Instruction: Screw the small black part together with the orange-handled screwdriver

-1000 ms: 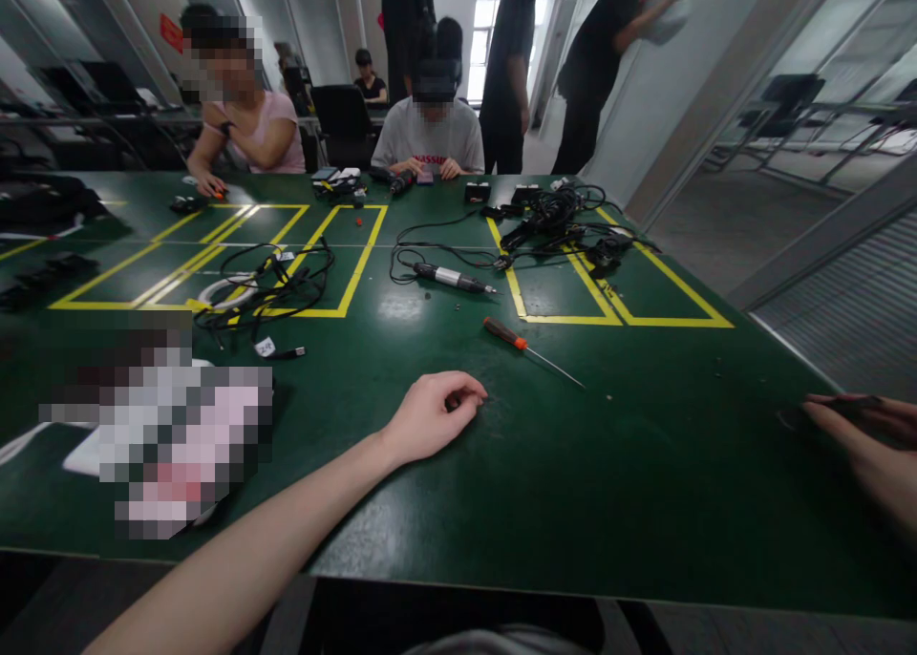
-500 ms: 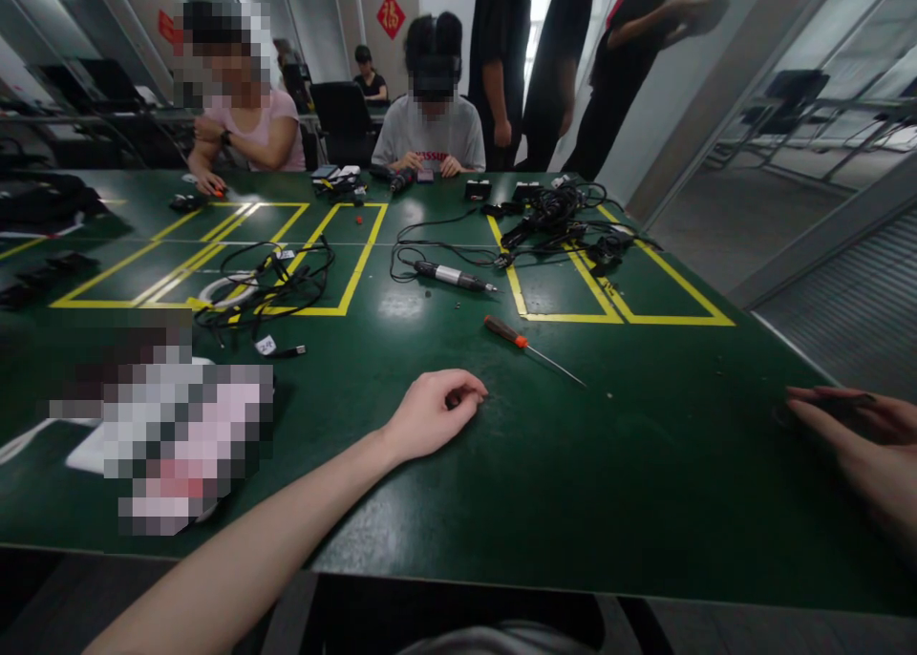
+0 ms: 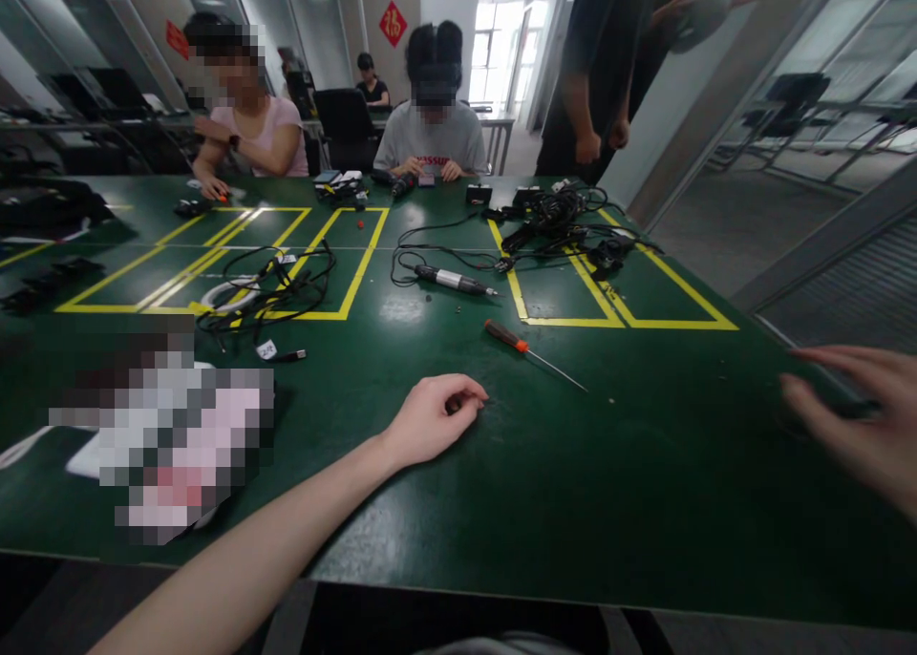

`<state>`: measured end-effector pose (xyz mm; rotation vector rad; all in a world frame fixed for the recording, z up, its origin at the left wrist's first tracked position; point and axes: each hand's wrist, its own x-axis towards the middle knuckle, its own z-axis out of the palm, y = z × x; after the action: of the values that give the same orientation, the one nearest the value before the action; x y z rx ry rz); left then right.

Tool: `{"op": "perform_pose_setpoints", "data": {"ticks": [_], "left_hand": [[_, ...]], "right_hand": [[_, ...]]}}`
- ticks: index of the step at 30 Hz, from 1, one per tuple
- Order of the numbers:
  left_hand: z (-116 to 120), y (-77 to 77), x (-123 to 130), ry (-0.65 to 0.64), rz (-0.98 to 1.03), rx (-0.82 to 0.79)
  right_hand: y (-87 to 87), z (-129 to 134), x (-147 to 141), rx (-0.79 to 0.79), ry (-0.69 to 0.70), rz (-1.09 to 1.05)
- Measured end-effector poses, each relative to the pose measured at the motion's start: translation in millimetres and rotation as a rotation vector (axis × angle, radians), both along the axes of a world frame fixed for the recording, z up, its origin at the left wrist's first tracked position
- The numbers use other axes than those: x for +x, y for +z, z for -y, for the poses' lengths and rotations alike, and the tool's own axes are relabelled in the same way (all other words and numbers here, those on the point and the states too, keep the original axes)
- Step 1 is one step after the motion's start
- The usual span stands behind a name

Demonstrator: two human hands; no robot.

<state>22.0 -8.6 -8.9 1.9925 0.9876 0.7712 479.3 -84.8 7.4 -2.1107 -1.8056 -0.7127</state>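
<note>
From where I'm standing, the orange-and-brown screwdriver [image 3: 517,343] is lying on the green table [image 3: 608,502], and nobody is touching it; the left hand [image 3: 435,418] is resting on the person's side of the screwdriver, a bit to its left, with thumb and first finger making a little closed ring (I'm seeing nothing inside); the right hand [image 3: 892,435] is showing well to the right of the screwdriver, and its thumb and fingers are bending around a dark thing [image 3: 838,388]; it is all looking smeary, so I can't tell if they are gripping it or just sitting around it. The grey-and-black power tool [image 3: 453,280] is lying beyond the screwdriver, a bit left; a heap of black wires [image 3: 548,218] is sitting beyond and to the right. If the right hand is holding loosely, the dark thing could be slipping and bumping down; the screwdriver could be rolling, if the left hand were knocking its handle.
</note>
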Motion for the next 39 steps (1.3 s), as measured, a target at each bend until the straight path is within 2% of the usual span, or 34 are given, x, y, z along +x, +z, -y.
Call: {"op": "perform_pose_setpoints", "data": {"ticks": [2,3,6,9,17,26,32,39], "left_hand": [[0.2,0.6,-0.1,-0.002,-0.001,-0.001],[0.3,0.8,0.0,-0.004,-0.002,-0.003],[0.6,1.1,0.2,-0.007,-0.003,-0.008],[0.8,0.5,0.4,-0.004,-0.006,-0.006],[1.2,0.1,1.4,-0.004,0.001,-0.01],[-0.1,-1.1,0.5,-0.013,0.002,-0.004],[0.9,0.6,0.9,0.001,-0.007,-0.011],[1.8,1.3,0.7,-0.003,-0.015,-0.01]], "right_hand": [[7.9,-17.2,-15.2,-0.247,0.091,0.106],[10.5,-25.2,-22.7,-0.339,0.07,0.144],[13.2,-40.8,-39.1,-0.499,-0.084,0.172],[11.6,-43.0,-45.2,-0.567,-0.134,0.146],[3.8,-26.9,-45.5,-0.463,-0.094,0.005],[9.3,-23.3,-52.6,-0.456,-0.112,-0.024],[-1.8,-21.3,-49.0,-0.265,-0.008,-0.143],[0.2,-19.1,-46.3,-0.194,0.051,-0.255]]}}
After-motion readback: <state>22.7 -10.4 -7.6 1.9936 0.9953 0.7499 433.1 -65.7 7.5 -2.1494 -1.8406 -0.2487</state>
